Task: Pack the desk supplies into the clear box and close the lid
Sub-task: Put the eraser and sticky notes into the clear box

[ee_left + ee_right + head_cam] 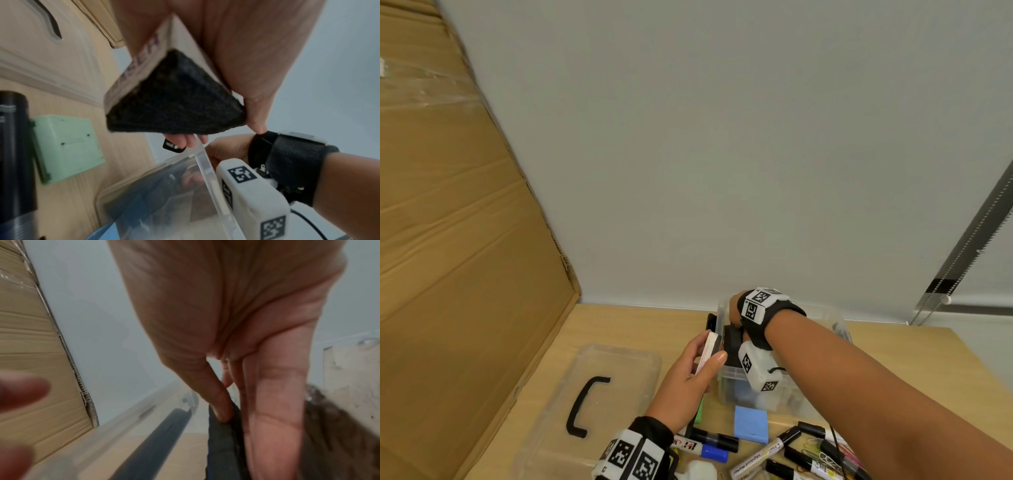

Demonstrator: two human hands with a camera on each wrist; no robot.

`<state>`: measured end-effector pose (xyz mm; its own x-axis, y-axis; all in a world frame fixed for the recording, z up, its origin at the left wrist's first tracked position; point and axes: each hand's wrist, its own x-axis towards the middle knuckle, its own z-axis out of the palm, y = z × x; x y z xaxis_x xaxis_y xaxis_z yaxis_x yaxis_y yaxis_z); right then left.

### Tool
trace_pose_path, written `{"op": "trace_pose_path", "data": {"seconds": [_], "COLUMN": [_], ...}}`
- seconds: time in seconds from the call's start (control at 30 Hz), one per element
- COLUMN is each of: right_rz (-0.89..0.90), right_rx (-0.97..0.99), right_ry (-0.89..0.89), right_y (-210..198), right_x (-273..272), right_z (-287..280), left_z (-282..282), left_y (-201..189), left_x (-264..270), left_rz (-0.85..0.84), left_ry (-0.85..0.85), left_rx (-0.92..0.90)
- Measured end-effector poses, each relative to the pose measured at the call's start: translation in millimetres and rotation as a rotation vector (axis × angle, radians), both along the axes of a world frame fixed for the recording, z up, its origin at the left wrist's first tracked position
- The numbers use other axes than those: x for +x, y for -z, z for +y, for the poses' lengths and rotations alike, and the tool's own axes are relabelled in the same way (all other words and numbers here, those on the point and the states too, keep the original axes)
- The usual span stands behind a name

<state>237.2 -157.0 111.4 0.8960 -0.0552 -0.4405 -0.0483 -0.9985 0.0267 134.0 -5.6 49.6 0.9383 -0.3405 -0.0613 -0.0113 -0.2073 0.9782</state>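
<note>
The clear box (825, 320) stands open at mid-table with supplies inside. My left hand (710, 348) grips a whiteboard eraser (713, 342) just left of the box rim; its black felt face (174, 104) points toward the box wall (207, 170). My right hand (734, 325) reaches down into the box's far left corner. There the thumb (220, 405) and fingers pinch a dark flat item (222, 443) held on edge. The clear lid (619, 363) with its black handle (585, 406) lies flat to the left of the box.
A blue pad (751, 424), several markers (717, 442), a white bottle (700, 471) and rubber bands lie near the front edge. A green pad (68, 146) sits beneath my left hand. Cardboard (465, 222) leans at the left; a wall runs behind the table.
</note>
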Motion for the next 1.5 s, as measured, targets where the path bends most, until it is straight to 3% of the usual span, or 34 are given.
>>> {"op": "trace_pose_path", "data": {"seconds": [0.2,0.3,0.43,0.57,0.63,0.73,0.8,0.93,1.03,1.2,1.3,1.4,1.5], "right_rz": [0.104,0.156,0.234,0.121,0.040,-0.080,-0.054,0.172,0.057,0.010,0.070,-0.124,-0.364], "right_rx": [-0.187,-0.059,0.111,-0.008,0.111,0.656,0.914,1.152,1.220,1.274,1.131,0.930,0.871], "right_ry": [-0.122,-0.073,-0.023,-0.107,-0.118,0.067,0.050,0.001,0.030,0.132,0.132,0.118,0.179], "right_y": [70,20,6,-6,-15,-25,-37,-44,-44,-51,-49,-54,-67], "right_x": [62,15,4,-8,-16,-31,-53,-80,-82,-72,-69,-61,-50], "right_z": [-34,-11,-6,-14,-18,-29,-29,-29,-38,-62,-59,-55,-60], "left_z": [0,0,-1,0,2,2,-5,-24,-34,-39,-41,-43,-36], "left_y": [2,3,3,-1,-4,-10,-13,-24,-29,-35,-30,-23,-2], "left_x": [1,1,1,-3,-8,-10,-8,-7,-4,0,4,8,14], "left_rz": [-0.007,-0.011,-0.018,-0.025,-0.024,0.001,-0.011,-0.137,-0.203,-0.256,-0.262,-0.209,-0.187], "left_ry": [0.008,0.008,0.008,-0.040,-0.093,-0.135,-0.133,-0.079,-0.041,-0.032,-0.010,-0.004,-0.039], "left_rx": [0.006,0.008,0.000,-0.017,-0.041,-0.076,-0.094,-0.073,-0.014,0.056,0.097,0.083,0.171]}}
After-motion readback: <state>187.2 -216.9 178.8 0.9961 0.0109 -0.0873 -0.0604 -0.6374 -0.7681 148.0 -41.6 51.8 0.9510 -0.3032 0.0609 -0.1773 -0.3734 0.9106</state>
